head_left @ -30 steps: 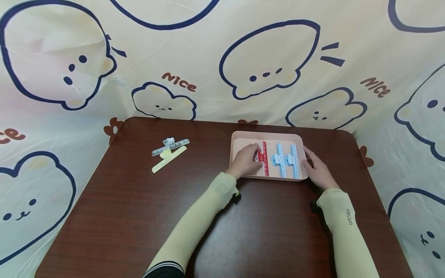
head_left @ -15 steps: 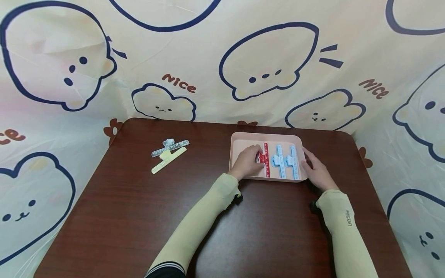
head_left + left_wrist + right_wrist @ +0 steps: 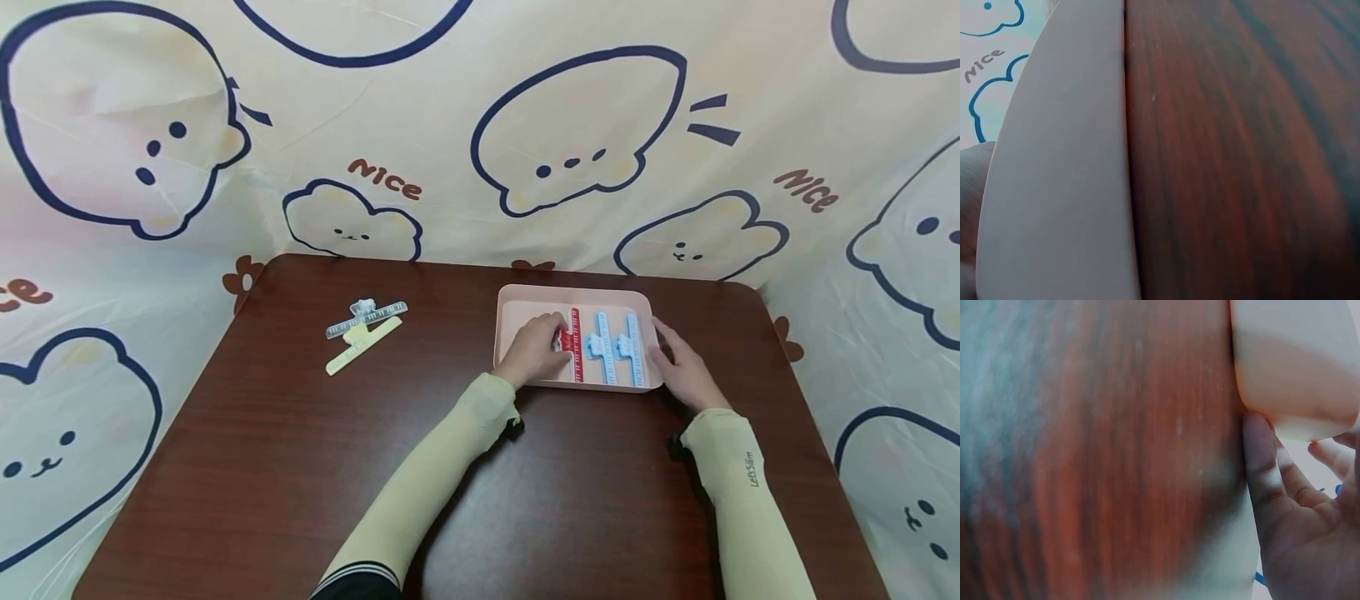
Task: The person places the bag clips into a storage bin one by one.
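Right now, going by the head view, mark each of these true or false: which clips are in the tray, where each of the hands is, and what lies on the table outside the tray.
1. The pink tray holds one red clip and two blue clips. True.
2. The left hand is on the grey clip. False: it is inside the tray, at the red clip.
3. The right hand rests against the tray's right side. True.
4. A grey clip and a yellow clip lie in the tray. False: they lie on the table, left of the tray.
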`<state>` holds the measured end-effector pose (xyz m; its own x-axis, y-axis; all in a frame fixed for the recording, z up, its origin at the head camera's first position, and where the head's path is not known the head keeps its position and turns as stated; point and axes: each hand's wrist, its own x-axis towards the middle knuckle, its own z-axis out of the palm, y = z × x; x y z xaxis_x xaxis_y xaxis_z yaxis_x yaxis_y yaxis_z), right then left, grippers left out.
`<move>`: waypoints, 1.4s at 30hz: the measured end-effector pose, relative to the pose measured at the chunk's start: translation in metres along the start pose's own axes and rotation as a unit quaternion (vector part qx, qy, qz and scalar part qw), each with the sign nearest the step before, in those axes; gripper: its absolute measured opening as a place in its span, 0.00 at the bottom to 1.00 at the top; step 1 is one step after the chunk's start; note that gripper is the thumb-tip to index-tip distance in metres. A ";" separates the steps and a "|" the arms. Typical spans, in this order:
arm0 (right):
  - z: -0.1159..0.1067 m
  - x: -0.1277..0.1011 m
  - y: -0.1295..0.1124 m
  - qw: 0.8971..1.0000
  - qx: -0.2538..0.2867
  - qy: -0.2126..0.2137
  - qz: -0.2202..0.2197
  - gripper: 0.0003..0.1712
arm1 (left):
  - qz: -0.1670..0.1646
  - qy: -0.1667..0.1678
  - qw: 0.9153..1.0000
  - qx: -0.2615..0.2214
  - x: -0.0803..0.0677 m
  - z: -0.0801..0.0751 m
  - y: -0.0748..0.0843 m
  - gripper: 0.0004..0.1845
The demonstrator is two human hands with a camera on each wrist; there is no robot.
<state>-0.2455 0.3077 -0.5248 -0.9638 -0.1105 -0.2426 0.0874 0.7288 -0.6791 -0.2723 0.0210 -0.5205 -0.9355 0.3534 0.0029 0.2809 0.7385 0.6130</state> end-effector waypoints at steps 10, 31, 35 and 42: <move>0.001 0.001 -0.001 1.000 0.003 0.007 -0.005 0.38 | -0.001 0.003 1.000 0.014 0.002 0.001 0.001 0.21; 0.002 0.000 0.001 1.000 0.001 0.009 -0.007 0.39 | -0.011 -0.002 1.000 0.020 0.000 0.002 0.003 0.22; 0.003 -0.001 0.001 1.000 0.000 0.007 -0.006 0.38 | -0.007 -0.003 1.000 0.025 -0.001 0.002 0.003 0.22; 0.001 0.000 0.000 1.000 0.006 0.002 -0.001 0.38 | -0.014 0.000 1.000 0.016 -0.002 0.002 0.003 0.21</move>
<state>-0.2448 0.3068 -0.5255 -0.9650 -0.1099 -0.2381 0.0876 0.7206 -0.6878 -0.2690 0.0244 -0.5203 -0.9430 0.3325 -0.0127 0.2619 0.7653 0.5880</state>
